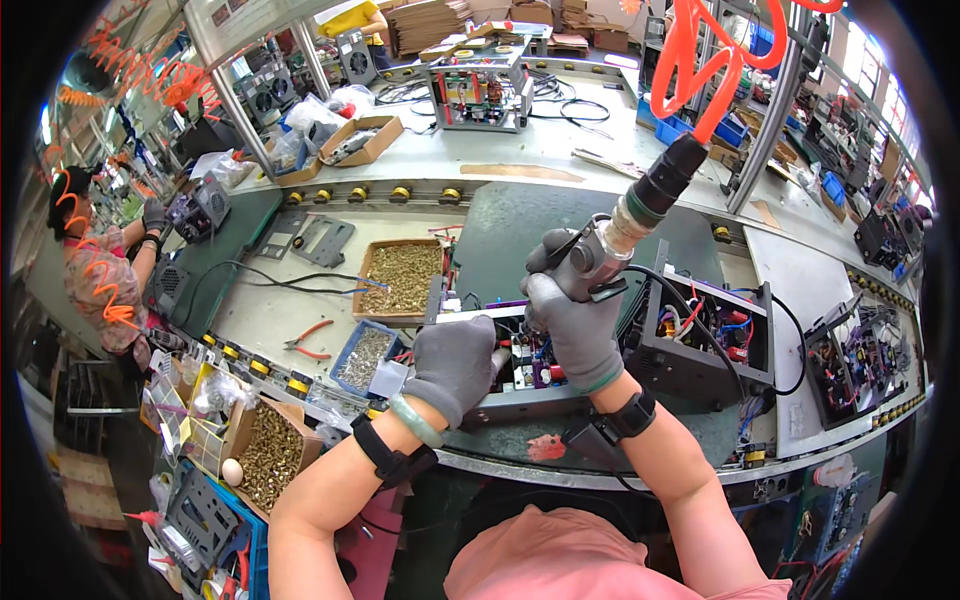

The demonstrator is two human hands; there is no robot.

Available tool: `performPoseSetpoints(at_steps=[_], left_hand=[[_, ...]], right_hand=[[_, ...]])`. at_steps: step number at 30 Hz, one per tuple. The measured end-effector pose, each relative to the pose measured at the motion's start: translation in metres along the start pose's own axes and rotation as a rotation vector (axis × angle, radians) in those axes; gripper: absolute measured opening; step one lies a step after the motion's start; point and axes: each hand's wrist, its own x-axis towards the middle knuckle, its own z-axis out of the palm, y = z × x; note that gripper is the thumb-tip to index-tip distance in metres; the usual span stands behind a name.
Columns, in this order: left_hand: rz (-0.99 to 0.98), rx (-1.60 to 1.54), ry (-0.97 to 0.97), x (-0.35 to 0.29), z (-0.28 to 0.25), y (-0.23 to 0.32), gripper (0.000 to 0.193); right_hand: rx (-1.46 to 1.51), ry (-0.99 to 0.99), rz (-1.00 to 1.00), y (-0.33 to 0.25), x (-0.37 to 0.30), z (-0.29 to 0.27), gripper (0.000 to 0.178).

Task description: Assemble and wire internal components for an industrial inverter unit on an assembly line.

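My gloved right hand (575, 325) is wrapped round an air screwdriver (592, 255); a bright orange coiled hose (715, 100) runs up from its black end. The driver is tilted above an open grey metal case (520, 405) holding circuit boards and coloured parts. Where its tip points is hidden behind my hand. At the case's left end is my gloved left hand (450, 365), its fingers curled in; anything between them is hidden. Beside it stand a blue tray (343, 352) of small silvery screws and a cardboard box (405, 243) of brass-coloured screws.
Another open case (690, 370) with a black cable stands right of mine, and a further one (855, 360) beyond it. Red-handled pliers (312, 338) lie left. A screw-filled carton (240, 445) sits lower left. Far left, a co-worker (100, 250) handles another unit.
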Motion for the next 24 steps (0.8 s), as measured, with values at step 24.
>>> performPoseSetpoints(at_steps=[24], left_hand=[[-0.521, -1.976, 0.174, -0.099, -0.055, -0.043, 0.037]], right_hand=[[-0.036, -0.241, -0.211, -0.029, 0.012, 0.027, 0.024]])
